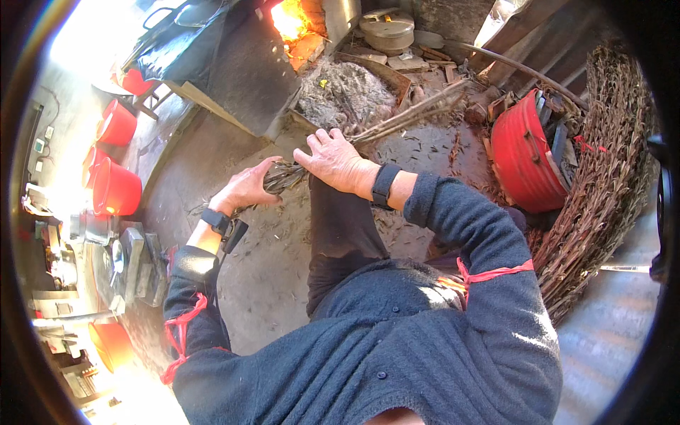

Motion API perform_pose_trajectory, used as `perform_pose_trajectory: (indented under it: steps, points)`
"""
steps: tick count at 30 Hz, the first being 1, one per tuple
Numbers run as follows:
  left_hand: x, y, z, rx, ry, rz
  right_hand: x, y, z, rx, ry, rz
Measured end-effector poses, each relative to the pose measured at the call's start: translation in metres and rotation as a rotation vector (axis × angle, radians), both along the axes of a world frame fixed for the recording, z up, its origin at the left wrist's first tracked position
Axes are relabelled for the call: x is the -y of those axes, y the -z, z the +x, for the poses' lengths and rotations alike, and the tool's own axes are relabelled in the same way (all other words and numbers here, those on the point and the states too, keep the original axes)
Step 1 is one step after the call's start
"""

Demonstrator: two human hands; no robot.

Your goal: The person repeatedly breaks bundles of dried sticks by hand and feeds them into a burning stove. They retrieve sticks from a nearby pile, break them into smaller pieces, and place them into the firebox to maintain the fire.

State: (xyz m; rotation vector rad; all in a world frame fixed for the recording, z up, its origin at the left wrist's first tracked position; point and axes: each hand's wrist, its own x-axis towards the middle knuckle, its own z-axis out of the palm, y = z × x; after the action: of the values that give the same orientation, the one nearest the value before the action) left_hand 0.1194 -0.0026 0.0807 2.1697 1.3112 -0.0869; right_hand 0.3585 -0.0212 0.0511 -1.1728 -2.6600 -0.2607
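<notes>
A bundle of dry plant stalks lies across in front of my knee, its longer stems running up to the right towards the ash heap. My right hand bends over the stalks from above and grips them. At the bundle's left end, my left hand forms a wide C, thumb and fingers apart around the tips. Part of the bundle is hidden under the right hand. Beyond the hands, fire burns in the mouth of a stove, with grey ash heaped before it.
To the right stand a red metal drum holding wood scraps and a tall stack of dry brush. A lidded metal pot sits near the stove. Several red buckets line the left side. Plant bits litter the concrete floor.
</notes>
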Motion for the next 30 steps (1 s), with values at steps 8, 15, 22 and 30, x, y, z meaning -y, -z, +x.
perform_pose_trajectory:
  steps: [8,15,22,30]
  points:
    - [0.003,0.024,0.007,-0.084,0.069,0.541,-0.047,-0.051,0.08,0.044,-0.154,-0.257]
    - [-0.042,0.044,-0.011,-0.016,0.068,0.561,-0.069,-0.023,0.15,-0.017,0.017,-0.516]
    - [-0.1,0.099,-0.016,-0.157,0.151,0.218,-0.095,0.036,0.146,0.213,0.282,-0.617]
    - [-0.083,0.112,-0.027,-0.135,0.052,-0.125,-0.072,0.04,0.124,0.248,0.342,-0.793]
